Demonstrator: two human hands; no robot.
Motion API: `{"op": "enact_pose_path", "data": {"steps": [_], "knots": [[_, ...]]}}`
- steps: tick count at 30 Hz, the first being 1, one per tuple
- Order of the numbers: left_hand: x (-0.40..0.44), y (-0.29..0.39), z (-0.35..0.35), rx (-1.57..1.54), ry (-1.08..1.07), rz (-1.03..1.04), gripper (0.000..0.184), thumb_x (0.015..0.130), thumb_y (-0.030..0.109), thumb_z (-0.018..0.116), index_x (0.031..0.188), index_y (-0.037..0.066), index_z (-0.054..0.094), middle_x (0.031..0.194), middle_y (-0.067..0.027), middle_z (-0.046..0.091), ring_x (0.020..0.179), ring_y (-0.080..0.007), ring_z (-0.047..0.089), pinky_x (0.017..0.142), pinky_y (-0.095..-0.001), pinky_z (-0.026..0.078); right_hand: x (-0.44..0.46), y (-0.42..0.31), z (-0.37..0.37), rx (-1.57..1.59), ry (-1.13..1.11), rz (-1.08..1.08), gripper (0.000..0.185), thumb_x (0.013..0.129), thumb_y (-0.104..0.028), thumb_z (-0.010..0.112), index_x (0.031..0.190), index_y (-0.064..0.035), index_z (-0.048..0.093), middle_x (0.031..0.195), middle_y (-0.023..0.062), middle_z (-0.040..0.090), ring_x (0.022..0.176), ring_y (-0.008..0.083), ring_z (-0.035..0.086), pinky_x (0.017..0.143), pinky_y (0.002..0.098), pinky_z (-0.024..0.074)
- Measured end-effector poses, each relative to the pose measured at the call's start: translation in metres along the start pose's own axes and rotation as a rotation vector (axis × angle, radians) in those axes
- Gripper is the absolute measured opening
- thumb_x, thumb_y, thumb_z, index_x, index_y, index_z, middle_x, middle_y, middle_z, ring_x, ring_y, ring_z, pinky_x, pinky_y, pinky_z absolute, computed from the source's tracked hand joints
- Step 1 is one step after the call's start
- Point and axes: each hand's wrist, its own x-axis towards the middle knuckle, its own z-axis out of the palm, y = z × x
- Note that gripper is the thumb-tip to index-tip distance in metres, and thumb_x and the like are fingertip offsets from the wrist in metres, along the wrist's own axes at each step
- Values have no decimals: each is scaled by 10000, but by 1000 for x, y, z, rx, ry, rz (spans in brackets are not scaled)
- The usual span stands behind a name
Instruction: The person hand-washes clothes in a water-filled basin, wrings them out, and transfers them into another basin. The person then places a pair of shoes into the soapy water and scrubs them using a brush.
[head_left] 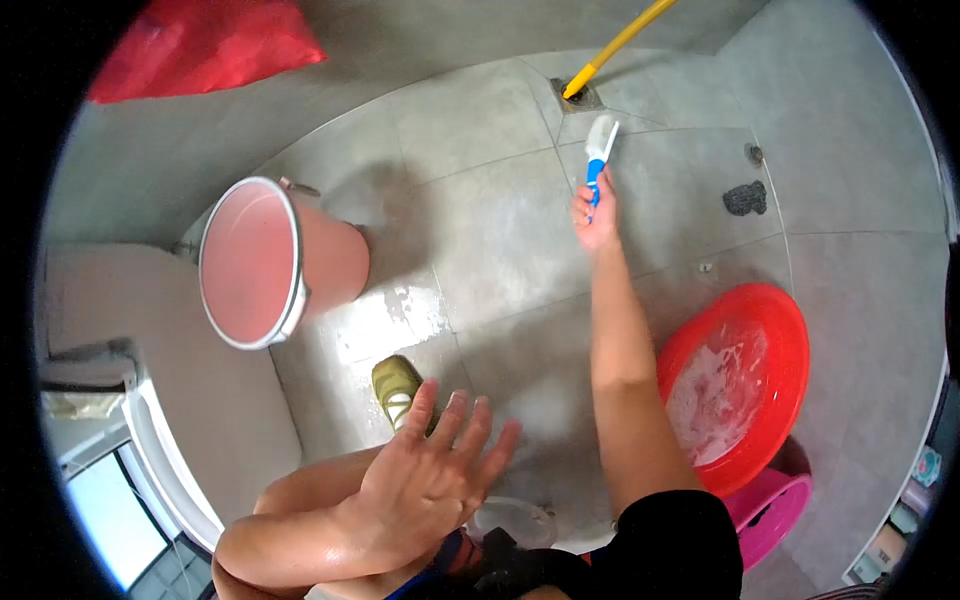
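My right hand (597,218) is stretched forward, its fingers wrapped round the blue grip of a scrub brush (601,140) with a white head. The brush is held above the grey tiled floor (490,130), its head pointing towards a floor drain (590,101). Close to my body, my left hand (440,468) is open with its fingers spread, and nothing is in it. It hovers over my knee, near my foot in a green shoe (396,384).
A pink bucket (335,250) stands at left. To the right is a red basin (790,340) of foamy water, beside a magenta basin (790,515). A yellow pole (620,42) reaches the drain. A dark scouring pad (745,199) lies on the floor. A red bag (205,50) hangs upper left.
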Motion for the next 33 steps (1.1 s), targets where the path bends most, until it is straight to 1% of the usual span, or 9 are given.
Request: {"op": "enact_pose_path", "data": {"steps": [5,11,13,18,21,24,30,32,33], "knots": [[-30,53,15,15,25,-46,548,861,182,438,1390,77,340,1296,-158,461,1240,-302,417,1082,-525,211,-56,53,-9,283,-157,111,330,946,-394,462,1273,-376,420,659,-28,412,427,45,301,328,194,197],[-62,110,35,-11,115,-65,534,848,181,457,1359,51,374,1267,-190,475,1205,-346,450,1057,-547,236,-28,147,-61,-1074,282,-674,388,907,-208,479,1290,-143,479,979,174,623,747,317,618,685,402,500],[-67,131,45,4,164,-76,526,846,155,447,1358,60,374,1256,-181,481,1196,-342,455,1060,-540,241,-86,125,-21,-1464,419,-471,481,869,-162,495,1344,-150,415,963,219,618,832,389,613,769,459,480],[-80,172,70,31,214,-101,513,841,130,454,1345,58,391,1249,-181,488,1177,-327,472,1061,-540,246,-129,139,-21,-1493,261,-264,619,833,-149,549,1402,-134,306,1308,318,383,1160,400,465,932,429,411],[-85,193,82,22,245,-122,516,834,111,466,1342,57,395,1239,-180,497,1166,-325,482,1057,-537,256,-151,165,-32,-1759,317,-493,639,788,-185,620,1372,-95,379,1312,293,392,1234,425,370,980,418,382],[-89,213,95,20,289,-132,522,825,100,482,1338,57,400,1225,-175,510,1159,-321,489,1053,-527,268,-213,162,-28,-1562,211,-478,600,774,-147,627,1335,-74,427,1327,261,366,1256,405,340,1019,424,343],[-91,249,116,9,397,-173,506,836,156,553,1320,79,427,1204,-142,534,1115,-266,519,1042,-488,308,-381,132,-71,-1472,-62,-1069,466,749,-84,609,1209,-70,539,1300,236,380,1170,398,422,995,458,361],[-92,257,120,6,459,-211,574,783,144,631,1318,98,427,1204,-127,536,1128,-265,518,1048,-476,325,-414,112,-114,-1640,135,-1251,500,728,-102,632,1217,-86,531,1287,219,401,1166,386,425,957,459,384],[-96,260,120,1,485,-247,611,756,138,670,1316,108,428,1204,-120,538,1135,-264,518,1050,-469,334,-447,86,-116,-1827,272,-1010,525,718,-128,654,1225,-96,525,1274,213,416,1180,373,410,952,482,362]]}}
